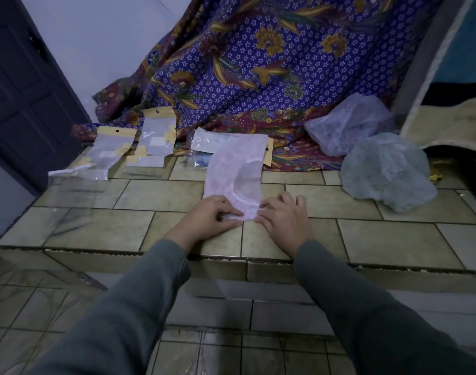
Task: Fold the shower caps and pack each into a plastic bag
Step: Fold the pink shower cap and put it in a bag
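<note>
left hand (210,214) pinches near edge of flat folded pink plastic shower cap (235,177), fingers curled | right hand (283,217) pinches same edge | cap lies on beige tiled ledge (139,231) between both hands | two unfolded translucent shower caps (386,169) far right | clear plastic bags with yellow headers (134,147) far left

no readable text, labels, brands, numbers or signs anywhere

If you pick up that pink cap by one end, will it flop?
Probably yes. The pink shower cap looks like thin, see-through film, so it should droop and partly unfold. It likely weighs almost nothing. Both hands, left hand and right hand, hold its near edge down, suggesting it springs open.
</note>
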`<state>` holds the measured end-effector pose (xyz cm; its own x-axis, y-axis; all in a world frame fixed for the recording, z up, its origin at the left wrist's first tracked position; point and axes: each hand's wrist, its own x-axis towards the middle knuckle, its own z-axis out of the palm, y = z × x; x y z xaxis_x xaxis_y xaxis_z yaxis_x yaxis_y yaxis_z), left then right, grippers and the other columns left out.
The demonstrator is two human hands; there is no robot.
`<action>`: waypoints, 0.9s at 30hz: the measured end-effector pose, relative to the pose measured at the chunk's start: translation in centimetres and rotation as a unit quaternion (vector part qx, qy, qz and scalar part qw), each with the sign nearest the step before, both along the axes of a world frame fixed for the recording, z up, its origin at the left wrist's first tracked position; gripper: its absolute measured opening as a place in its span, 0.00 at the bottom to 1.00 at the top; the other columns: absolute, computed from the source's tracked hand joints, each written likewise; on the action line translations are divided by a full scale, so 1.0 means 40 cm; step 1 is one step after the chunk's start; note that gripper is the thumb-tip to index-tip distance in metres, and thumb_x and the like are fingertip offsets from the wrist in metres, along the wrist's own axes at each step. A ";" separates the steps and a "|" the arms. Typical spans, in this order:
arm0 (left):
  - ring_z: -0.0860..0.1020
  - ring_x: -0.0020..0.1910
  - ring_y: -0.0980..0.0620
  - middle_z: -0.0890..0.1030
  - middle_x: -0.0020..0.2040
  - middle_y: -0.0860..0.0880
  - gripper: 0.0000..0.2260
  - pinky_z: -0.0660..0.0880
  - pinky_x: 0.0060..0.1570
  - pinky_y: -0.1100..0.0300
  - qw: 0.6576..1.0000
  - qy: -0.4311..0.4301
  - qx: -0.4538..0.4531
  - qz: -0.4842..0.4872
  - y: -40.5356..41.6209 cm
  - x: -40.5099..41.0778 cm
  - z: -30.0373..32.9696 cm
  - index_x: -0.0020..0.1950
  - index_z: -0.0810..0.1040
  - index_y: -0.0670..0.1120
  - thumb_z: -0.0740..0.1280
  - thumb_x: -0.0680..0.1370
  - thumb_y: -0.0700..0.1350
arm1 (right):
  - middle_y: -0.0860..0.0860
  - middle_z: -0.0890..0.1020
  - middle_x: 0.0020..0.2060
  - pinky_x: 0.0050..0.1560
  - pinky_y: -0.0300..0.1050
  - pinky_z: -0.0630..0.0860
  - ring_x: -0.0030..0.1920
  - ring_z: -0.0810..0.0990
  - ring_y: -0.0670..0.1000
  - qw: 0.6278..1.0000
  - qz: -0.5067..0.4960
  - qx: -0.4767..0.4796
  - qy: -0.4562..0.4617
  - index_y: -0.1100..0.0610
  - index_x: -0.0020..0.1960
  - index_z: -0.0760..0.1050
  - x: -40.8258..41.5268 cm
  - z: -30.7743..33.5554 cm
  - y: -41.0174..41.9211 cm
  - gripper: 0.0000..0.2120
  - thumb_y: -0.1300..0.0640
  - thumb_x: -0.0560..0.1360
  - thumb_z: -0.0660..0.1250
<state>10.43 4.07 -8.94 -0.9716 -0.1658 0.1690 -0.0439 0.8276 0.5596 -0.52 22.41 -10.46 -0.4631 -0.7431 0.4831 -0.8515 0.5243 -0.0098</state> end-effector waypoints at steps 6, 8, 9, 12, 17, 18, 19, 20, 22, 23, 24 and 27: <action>0.74 0.45 0.56 0.78 0.43 0.51 0.07 0.70 0.47 0.67 0.999 0.038 0.003 0.029 0.011 0.009 -0.019 0.51 0.84 0.50 0.72 0.74 0.46 | 0.46 0.81 0.33 0.42 0.49 0.59 0.38 0.74 0.53 1.000 -0.009 0.015 0.006 0.51 0.39 0.81 -0.013 -0.005 -0.012 0.19 0.47 0.76 0.54; 0.74 0.46 0.54 0.79 0.43 0.50 0.05 0.71 0.49 0.62 0.998 0.048 -0.011 0.033 0.019 0.009 -0.022 0.50 0.83 0.47 0.69 0.76 0.45 | 0.47 0.81 0.34 0.42 0.49 0.59 0.38 0.75 0.53 1.000 -0.013 0.015 0.005 0.51 0.39 0.80 -0.014 -0.005 -0.015 0.18 0.48 0.76 0.54; 0.74 0.46 0.53 0.79 0.44 0.50 0.04 0.71 0.50 0.60 0.998 0.046 -0.017 0.034 0.022 0.008 -0.022 0.49 0.82 0.47 0.68 0.76 0.44 | 0.47 0.80 0.34 0.42 0.49 0.59 0.38 0.75 0.53 1.000 -0.014 0.013 0.006 0.51 0.39 0.79 -0.014 -0.007 -0.017 0.17 0.48 0.76 0.54; 0.73 0.46 0.51 0.78 0.45 0.47 0.04 0.68 0.49 0.60 0.999 0.032 -0.013 0.040 0.026 0.002 -0.021 0.45 0.80 0.46 0.66 0.78 0.44 | 0.47 0.80 0.34 0.42 0.49 0.60 0.39 0.75 0.53 1.000 -0.001 -0.002 0.016 0.52 0.39 0.78 -0.016 -0.013 -0.018 0.16 0.49 0.77 0.55; 0.74 0.44 0.51 0.79 0.44 0.46 0.05 0.70 0.48 0.60 0.998 0.035 0.011 0.053 0.023 0.005 -0.021 0.43 0.80 0.43 0.67 0.77 0.42 | 0.46 0.80 0.37 0.42 0.49 0.61 0.43 0.76 0.54 0.998 0.035 -0.022 0.042 0.52 0.40 0.77 -0.018 -0.024 -0.012 0.14 0.50 0.78 0.56; 0.75 0.44 0.51 0.80 0.44 0.45 0.06 0.70 0.48 0.60 0.998 0.031 0.014 0.054 0.022 0.005 -0.019 0.44 0.81 0.42 0.67 0.77 0.43 | 0.46 0.80 0.36 0.43 0.49 0.61 0.43 0.76 0.53 0.999 0.032 -0.028 0.029 0.52 0.40 0.77 -0.019 -0.024 -0.013 0.15 0.49 0.78 0.55; 0.76 0.45 0.50 0.81 0.45 0.45 0.06 0.69 0.48 0.61 0.998 0.025 0.021 0.060 0.020 0.004 -0.015 0.45 0.82 0.41 0.67 0.77 0.43 | 0.46 0.81 0.36 0.43 0.49 0.60 0.42 0.76 0.53 0.999 0.023 -0.032 0.011 0.52 0.40 0.77 -0.018 -0.023 -0.016 0.15 0.49 0.78 0.55; 0.77 0.46 0.51 0.83 0.46 0.46 0.07 0.69 0.47 0.63 0.997 0.022 0.031 0.071 0.018 0.002 -0.012 0.46 0.83 0.41 0.68 0.77 0.43 | 0.46 0.81 0.35 0.43 0.49 0.60 0.41 0.76 0.53 0.999 0.008 -0.035 -0.010 0.52 0.40 0.77 -0.015 -0.022 -0.021 0.16 0.49 0.78 0.54; 0.79 0.46 0.53 0.84 0.47 0.48 0.06 0.70 0.47 0.65 0.993 0.025 0.056 0.104 0.018 -0.001 -0.009 0.47 0.84 0.43 0.69 0.76 0.44 | 0.46 0.81 0.35 0.44 0.50 0.60 0.41 0.75 0.54 0.997 -0.032 -0.037 -0.061 0.52 0.42 0.77 -0.008 -0.021 -0.033 0.17 0.49 0.79 0.53; 0.79 0.46 0.55 0.84 0.46 0.50 0.06 0.71 0.47 0.66 0.990 0.027 0.067 0.122 0.019 -0.003 -0.009 0.46 0.84 0.43 0.69 0.76 0.44 | 0.47 0.81 0.35 0.45 0.50 0.60 0.42 0.75 0.53 0.994 -0.051 -0.036 -0.090 0.51 0.44 0.78 -0.006 -0.023 -0.038 0.15 0.49 0.79 0.54; 0.79 0.44 0.56 0.84 0.45 0.51 0.05 0.71 0.46 0.66 0.987 0.032 0.075 0.137 0.022 -0.003 -0.010 0.46 0.84 0.44 0.70 0.75 0.44 | 0.47 0.81 0.36 0.46 0.51 0.61 0.43 0.74 0.53 0.991 -0.066 -0.039 -0.113 0.51 0.45 0.78 -0.003 -0.025 -0.042 0.13 0.49 0.79 0.56; 0.78 0.38 0.55 0.84 0.39 0.51 0.03 0.70 0.40 0.67 0.978 0.049 0.093 0.178 0.028 -0.005 -0.013 0.41 0.83 0.45 0.72 0.73 0.44 | 0.45 0.82 0.37 0.45 0.49 0.58 0.44 0.74 0.51 0.982 -0.100 -0.062 -0.145 0.48 0.44 0.79 0.003 -0.024 -0.044 0.10 0.48 0.77 0.60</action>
